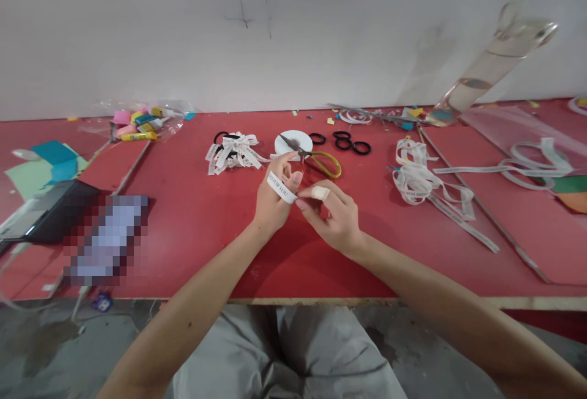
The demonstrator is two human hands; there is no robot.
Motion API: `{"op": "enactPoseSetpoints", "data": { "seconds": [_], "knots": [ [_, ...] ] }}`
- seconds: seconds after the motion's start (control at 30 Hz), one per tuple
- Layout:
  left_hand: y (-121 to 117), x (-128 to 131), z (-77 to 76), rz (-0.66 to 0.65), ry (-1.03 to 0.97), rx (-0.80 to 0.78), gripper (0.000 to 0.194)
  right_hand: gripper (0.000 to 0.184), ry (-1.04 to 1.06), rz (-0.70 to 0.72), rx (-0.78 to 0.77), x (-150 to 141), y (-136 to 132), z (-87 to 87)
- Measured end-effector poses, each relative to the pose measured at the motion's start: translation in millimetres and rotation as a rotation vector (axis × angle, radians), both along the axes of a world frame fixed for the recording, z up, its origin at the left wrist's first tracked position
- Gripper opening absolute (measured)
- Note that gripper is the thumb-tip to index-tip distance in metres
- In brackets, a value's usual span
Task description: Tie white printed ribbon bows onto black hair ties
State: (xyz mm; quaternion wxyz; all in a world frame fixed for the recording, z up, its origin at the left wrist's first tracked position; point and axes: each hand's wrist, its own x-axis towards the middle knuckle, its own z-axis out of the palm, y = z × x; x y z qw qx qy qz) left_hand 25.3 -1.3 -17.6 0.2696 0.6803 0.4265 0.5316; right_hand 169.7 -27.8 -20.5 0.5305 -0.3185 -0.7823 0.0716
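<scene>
Over the red table (192,222), my left hand (274,200) has a white printed ribbon strip (280,186) wrapped round its fingers and is closed on it. My right hand (332,215), with a plaster on one finger, pinches the end of the same strip. Just beyond the hands lie scissors (316,157) with yellow handles, partly on a white ribbon spool (293,140). A pile of finished ribbon bows (233,151) lies to the left of the spool. Black hair ties (343,140) lie to its right.
Loose ribbon (422,182) trails across the right of the table. A clear bottle (486,69) leans at the far right. A bag of coloured bits (137,123) and paper sheets (41,170) sit far left, with a dark tablet (50,209) near the left edge.
</scene>
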Motion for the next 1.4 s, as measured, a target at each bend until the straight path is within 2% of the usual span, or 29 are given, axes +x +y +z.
{"op": "enactPoseSetpoints", "data": {
  "seconds": [0.2,0.33,0.4,0.5,0.63,0.73,0.87,1.13,1.3,1.4],
  "knots": [
    [-2.8,-1.4,6.1,0.13,0.355,-0.004,0.052,0.021,-0.044,-0.022,0.157,-0.3,1.2,0.3],
    [-5.1,-0.4,9.4,0.117,0.474,-0.005,0.052,0.013,-0.012,-0.017,0.068,-0.2,-2.2,0.5],
    [-4.3,-0.6,8.3,0.056,0.4,-0.002,0.051,0.009,0.097,-0.041,-0.035,0.7,-2.8,-0.6],
    [-0.1,-1.1,4.3,-0.127,0.075,-0.028,0.05,0.008,0.264,-0.113,-0.173,1.9,0.9,-3.3],
    [5.0,-1.6,2.7,-0.379,-0.418,-0.143,0.051,0.024,0.125,-0.044,-0.378,0.5,10.3,-6.9],
    [4.8,-2.0,5.7,-0.454,-0.577,-0.214,0.05,0.025,0.068,0.072,-0.522,-2.1,14.4,-8.5],
    [2.8,-2.7,9.7,-0.5,-0.642,-0.228,0.05,0.023,0.229,0.19,-0.63,-2.9,16.1,-8.6],
    [2.3,-3.4,13.4,-0.535,-0.645,-0.242,0.056,0.026,0.387,0.227,-0.68,-0.6,18.6,-7.8],
    [4.5,-5.6,12.2,-0.531,-0.617,-0.209,0.055,0.023,0.25,0.176,-0.635,0.4,15.0,-8.1],
    [6.6,-6.8,8.2,-0.492,-0.561,-0.19,0.055,0.014,0.138,0.106,-0.54,1.0,11.7,-6.0]
  ]
}}
